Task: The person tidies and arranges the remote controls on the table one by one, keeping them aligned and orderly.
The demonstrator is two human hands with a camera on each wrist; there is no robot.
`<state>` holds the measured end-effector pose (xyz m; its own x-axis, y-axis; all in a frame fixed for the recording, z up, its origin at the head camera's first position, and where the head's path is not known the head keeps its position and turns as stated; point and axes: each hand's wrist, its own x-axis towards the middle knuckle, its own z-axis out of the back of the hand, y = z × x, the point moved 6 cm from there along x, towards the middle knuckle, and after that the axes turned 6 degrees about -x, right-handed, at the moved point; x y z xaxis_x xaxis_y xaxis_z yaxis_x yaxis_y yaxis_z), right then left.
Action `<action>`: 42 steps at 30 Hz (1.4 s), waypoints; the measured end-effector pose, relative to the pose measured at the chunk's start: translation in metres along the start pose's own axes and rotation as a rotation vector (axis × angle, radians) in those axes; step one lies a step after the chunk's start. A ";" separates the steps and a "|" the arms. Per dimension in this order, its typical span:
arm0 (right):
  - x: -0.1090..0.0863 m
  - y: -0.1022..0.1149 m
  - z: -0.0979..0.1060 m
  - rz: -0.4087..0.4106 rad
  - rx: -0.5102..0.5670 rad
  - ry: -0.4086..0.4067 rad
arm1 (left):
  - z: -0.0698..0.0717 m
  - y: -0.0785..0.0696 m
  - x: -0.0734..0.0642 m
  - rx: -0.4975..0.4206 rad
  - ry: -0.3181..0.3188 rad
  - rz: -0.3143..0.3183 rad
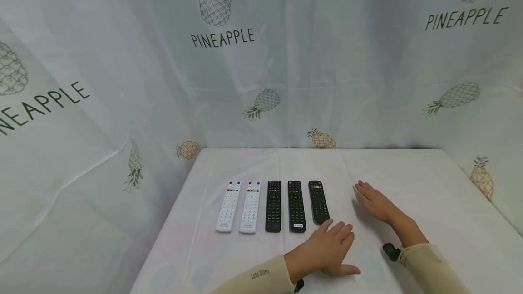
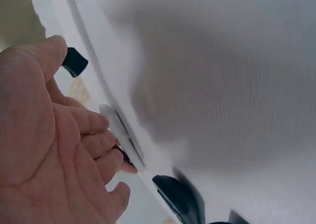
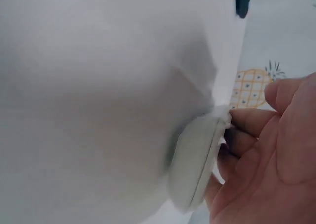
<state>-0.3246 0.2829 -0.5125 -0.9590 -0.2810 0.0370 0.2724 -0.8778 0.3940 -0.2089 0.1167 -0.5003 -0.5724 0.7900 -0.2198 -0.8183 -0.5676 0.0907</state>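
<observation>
My left hand (image 1: 328, 248) hovers palm down with fingers spread and thumb pointing right, holding nothing. Its index fingertip overlaps the lower end of the rightmost black remote control (image 1: 318, 201) in the head view. My right hand (image 1: 377, 203) has its fingers straight and together over the table to the right of that remote. Under those fingers, in the right wrist view, is a white rounded object (image 3: 192, 159) with a seam along its side. In the left wrist view a slim white thing (image 2: 121, 135) shows beyond the left fingers. The head view hides it beneath the right hand.
Left of the hands, in a row, lie two more black remotes (image 1: 273, 205) (image 1: 296, 205) and two white remotes (image 1: 228, 205) (image 1: 250, 205). All rest on a white-covered table (image 1: 392, 162). Pineapple-printed cloth (image 1: 327, 58) hangs behind and beside it.
</observation>
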 end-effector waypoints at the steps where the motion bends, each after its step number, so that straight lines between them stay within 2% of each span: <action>1: -0.001 -0.001 -0.001 0.003 0.008 0.012 | -0.001 -0.001 0.000 -0.007 -0.001 -0.007; 6: -0.001 0.000 -0.003 -0.014 0.048 0.054 | -0.002 -0.006 0.001 -0.005 -0.025 -0.034; 12: 0.004 0.001 -0.006 -0.126 0.190 0.174 | 0.002 -0.014 0.011 0.031 -0.051 -0.062; 16: 0.005 0.003 -0.002 -0.150 0.147 0.186 | 0.005 -0.021 0.026 0.081 -0.056 -0.047; 20: 0.004 0.007 0.000 -0.152 0.057 0.175 | 0.007 -0.024 0.043 0.115 -0.021 0.009; 24: 0.001 0.009 -0.001 -0.181 0.067 0.186 | 0.006 -0.021 0.055 0.130 0.058 0.076; 27: -0.003 0.013 -0.002 -0.193 0.090 0.193 | 0.005 -0.019 0.060 0.129 0.093 0.105; 31: -0.005 0.024 -0.003 -0.186 0.090 0.195 | 0.002 -0.016 0.061 0.106 0.108 0.111; 38: -0.003 0.028 -0.009 -0.200 0.093 0.204 | -0.002 -0.013 0.065 0.086 0.108 0.097; 42: -0.008 0.028 -0.008 -0.164 0.103 0.185 | -0.001 -0.013 0.064 0.054 0.153 0.112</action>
<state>-0.3088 0.2571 -0.5093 -0.9565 -0.2129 -0.1996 0.0962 -0.8758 0.4729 -0.2346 0.1743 -0.5167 -0.6487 0.6756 -0.3504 -0.7539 -0.6336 0.1739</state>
